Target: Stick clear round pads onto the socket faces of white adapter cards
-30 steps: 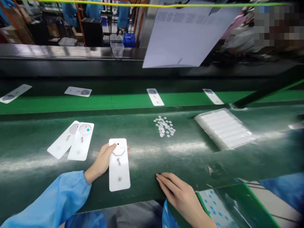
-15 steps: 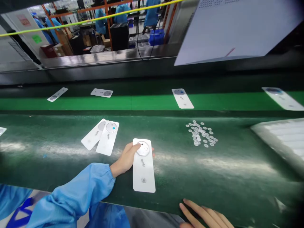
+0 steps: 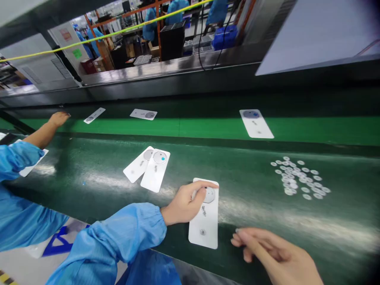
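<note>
A white rounded-corner panel (image 3: pixel 204 221), with a round grey disc-shaped area near its top and faint dark markings below, lies on the green work surface. My left hand (image 3: pixel 187 202) is closed over its upper part, index finger across the top and thumb by the round area. My right hand (image 3: pixel 273 253) hovers just right of the panel, thumb and fingertips pinched together; anything between them is too small to make out. Left of my left hand, a similar panel (image 3: pixel 156 170) with a blue dot overlaps another panel (image 3: pixel 135 168).
Small translucent round pieces (image 3: pixel 292 174) are scattered at the right. On the bright green strip behind lie more panels, one with a blue dot (image 3: pixel 257 124) and one sideways (image 3: pixel 144 114). A co-worker's hand (image 3: pixel 59 118) reaches over the strip at far left. A white sheet (image 3: pixel 320 35) hangs above.
My left hand has shifted its fingers over the panel's top. My right hand has come up beside the panel and its fingers have closed. The view has swung left, showing a co-worker's arm.
</note>
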Tool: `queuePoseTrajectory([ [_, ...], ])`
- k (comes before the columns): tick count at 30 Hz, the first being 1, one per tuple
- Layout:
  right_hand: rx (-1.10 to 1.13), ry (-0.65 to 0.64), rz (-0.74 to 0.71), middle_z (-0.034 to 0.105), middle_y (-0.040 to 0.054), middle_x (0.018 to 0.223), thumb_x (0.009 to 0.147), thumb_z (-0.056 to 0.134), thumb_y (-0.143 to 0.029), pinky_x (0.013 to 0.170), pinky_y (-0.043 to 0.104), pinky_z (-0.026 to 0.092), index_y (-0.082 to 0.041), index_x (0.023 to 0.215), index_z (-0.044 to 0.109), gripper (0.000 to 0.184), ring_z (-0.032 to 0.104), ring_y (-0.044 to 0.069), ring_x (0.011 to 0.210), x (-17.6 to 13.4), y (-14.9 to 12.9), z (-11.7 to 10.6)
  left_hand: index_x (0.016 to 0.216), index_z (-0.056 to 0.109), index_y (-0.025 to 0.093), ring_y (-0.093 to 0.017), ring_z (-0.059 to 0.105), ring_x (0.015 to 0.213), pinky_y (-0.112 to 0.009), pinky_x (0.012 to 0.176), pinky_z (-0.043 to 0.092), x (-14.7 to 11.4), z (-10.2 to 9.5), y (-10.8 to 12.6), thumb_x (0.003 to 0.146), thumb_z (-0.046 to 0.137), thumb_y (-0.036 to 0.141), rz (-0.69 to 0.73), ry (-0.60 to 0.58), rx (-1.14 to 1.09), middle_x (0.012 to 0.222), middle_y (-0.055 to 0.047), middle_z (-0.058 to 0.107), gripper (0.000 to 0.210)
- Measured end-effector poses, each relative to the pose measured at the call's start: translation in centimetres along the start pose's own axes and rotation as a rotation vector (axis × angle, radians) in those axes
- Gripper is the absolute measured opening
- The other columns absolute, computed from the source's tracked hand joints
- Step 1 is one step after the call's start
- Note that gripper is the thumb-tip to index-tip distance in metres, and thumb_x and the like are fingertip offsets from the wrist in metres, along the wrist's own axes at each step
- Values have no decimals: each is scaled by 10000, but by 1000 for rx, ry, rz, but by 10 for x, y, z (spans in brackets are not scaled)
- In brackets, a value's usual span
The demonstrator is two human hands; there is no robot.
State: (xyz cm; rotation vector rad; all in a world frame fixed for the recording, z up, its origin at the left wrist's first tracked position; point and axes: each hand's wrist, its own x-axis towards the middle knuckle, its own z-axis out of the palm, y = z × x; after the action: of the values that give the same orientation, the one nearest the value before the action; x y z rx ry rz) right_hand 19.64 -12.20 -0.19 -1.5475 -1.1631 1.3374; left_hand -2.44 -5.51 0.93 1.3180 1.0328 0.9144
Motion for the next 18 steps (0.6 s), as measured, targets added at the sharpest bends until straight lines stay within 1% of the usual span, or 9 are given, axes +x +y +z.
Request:
queuePoseTrajectory([
  [1,115,-17,47,741,106,655,636,848,-598,446,287,565,-181,717,788,429,616,185,453,8,-13,9,1260,701,155,-259,719,966,-340,872,546,0,0,1,993,521,403,31,10,75,1089,-124,756,407],
  [2,216,-41,78,717,95,625,626,863,-591,421,270,530,-172,704,770,436,582,160,439,15,-24,16,1193,742,157,-262,713,990,-338,900,538,-1,0,2,969,573,394,66,18,123,1111,-119,759,368],
  [4,370,-97,119,634,41,547,630,883,-565,362,210,413,-164,678,726,433,491,104,409,24,-43,29,1164,767,168,-271,708,1032,-333,944,525,-2,1,5,895,697,385,129,31,153,1143,-111,763,353],
  [6,468,-147,151,537,-17,503,629,903,-533,341,164,292,-162,676,693,429,398,65,405,29,-52,37,1142,784,179,-279,710,1044,-333,963,517,-2,1,8,834,777,379,167,36,161,1135,-109,771,367],
  [8,526,-182,177,476,-48,499,630,912,-514,349,149,230,-161,703,691,423,339,50,421,32,-53,42,1095,806,202,-281,721,1005,-345,949,522,0,-1,7,832,784,370,173,32,178,1084,-100,786,313],
  [11,551,-197,190,447,-56,511,664,901,-498,363,152,216,-157,722,708,396,311,49,445,33,-49,46,1047,821,240,-282,725,956,-361,921,526,2,-3,2,855,762,363,161,19,172,1010,-84,799,236],
  [16,542,-206,167,432,-58,504,721,872,-484,368,161,239,-159,722,725,356,309,53,450,32,-46,47,1032,825,253,-282,720,927,-355,873,524,2,-4,1,845,776,355,142,13,122,991,-78,801,219],
  [18,524,-219,157,455,-49,534,738,858,-493,364,161,254,-161,739,732,355,324,55,455,32,-44,46,1019,828,250,-276,722,916,-349,859,525,3,-4,1,863,758,355,143,4,118,970,-75,803,201],
])
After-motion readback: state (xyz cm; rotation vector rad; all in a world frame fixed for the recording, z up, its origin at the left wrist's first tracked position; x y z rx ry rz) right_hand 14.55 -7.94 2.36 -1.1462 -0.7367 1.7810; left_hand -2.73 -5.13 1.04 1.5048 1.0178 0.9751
